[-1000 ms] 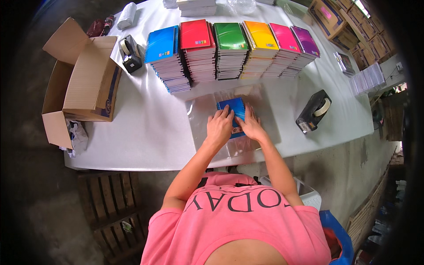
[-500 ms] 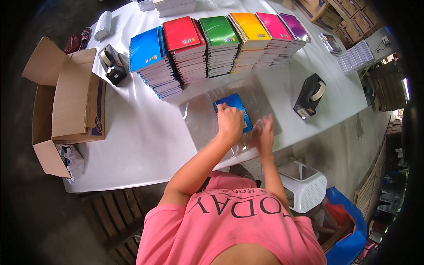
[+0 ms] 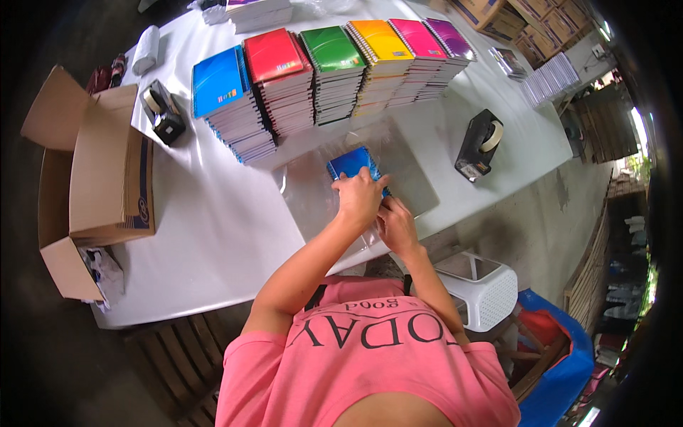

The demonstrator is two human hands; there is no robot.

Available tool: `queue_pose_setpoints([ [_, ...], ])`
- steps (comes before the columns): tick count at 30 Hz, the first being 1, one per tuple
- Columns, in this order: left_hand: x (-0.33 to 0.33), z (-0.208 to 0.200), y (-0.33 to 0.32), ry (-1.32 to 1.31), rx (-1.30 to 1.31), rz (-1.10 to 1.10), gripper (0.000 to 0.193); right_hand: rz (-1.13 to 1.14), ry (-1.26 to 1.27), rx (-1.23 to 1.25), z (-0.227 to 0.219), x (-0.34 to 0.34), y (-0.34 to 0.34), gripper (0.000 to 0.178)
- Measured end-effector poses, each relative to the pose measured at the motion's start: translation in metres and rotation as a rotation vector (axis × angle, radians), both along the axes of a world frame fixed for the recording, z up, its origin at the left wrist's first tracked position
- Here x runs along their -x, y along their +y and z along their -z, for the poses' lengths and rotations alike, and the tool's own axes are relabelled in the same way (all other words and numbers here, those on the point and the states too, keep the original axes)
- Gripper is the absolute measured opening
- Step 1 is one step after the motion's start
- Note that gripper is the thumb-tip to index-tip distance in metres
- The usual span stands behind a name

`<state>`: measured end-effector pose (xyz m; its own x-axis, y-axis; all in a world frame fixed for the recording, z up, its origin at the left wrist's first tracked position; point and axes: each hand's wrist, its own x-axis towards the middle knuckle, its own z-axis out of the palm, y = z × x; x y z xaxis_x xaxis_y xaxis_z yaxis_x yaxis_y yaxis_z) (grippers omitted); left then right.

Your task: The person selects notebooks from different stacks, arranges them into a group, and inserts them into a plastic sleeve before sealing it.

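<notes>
A small blue spiral notebook (image 3: pixel 350 162) lies on clear plastic sheets (image 3: pixel 306 196) near the table's front edge. My left hand (image 3: pixel 361 195) rests over its lower half, fingers spread across the cover. Just to the right and nearer, my right hand (image 3: pixel 398 226) is at the notebook's near corner with its fingers bent together. What those fingertips pinch, plastic or notebook, is hidden. Behind the plastic stand tall notebook stacks in a row: blue (image 3: pixel 219 82), red (image 3: pixel 274 53), green (image 3: pixel 331 50), yellow (image 3: pixel 379 40), pink (image 3: pixel 417 38) and purple (image 3: pixel 450 38).
Black tape dispensers stand at left (image 3: pixel 165 114) and at right (image 3: pixel 478 146). An open cardboard box (image 3: pixel 107 171) is on the left of the white table (image 3: pixel 192 267). Farther off are a white roll (image 3: pixel 146 50) and a pale stack (image 3: pixel 551 80). A white plastic stool (image 3: pixel 491 299) stands below right.
My right hand has moved left and nearer, from the plastic's right part to the notebook's corner. My left hand's fingers have spread over the cover. The whole view has shifted slightly.
</notes>
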<state>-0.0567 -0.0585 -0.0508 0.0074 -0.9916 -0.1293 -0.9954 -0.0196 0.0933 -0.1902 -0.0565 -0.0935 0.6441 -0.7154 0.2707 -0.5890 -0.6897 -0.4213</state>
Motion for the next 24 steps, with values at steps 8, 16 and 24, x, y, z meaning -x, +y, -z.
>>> queue_pose_setpoints([
  [8, -0.018, 0.02, 0.004, 0.31, 0.193, -0.078, 0.042, -0.297, -0.463, -0.917, -0.023, 0.027, -0.088, 0.034],
  [16, -0.032, 0.021, 0.012, 0.37, 0.205, -0.049, 0.041, -0.51, -0.351, -1.188, 0.02, -0.108, -0.198, 0.052],
  [24, -0.02, 0.021, 0.021, 0.273, 0.013, -0.162, 0.041, -1.167, -0.044, -0.457, -0.047, -0.074, -0.167, 0.061],
])
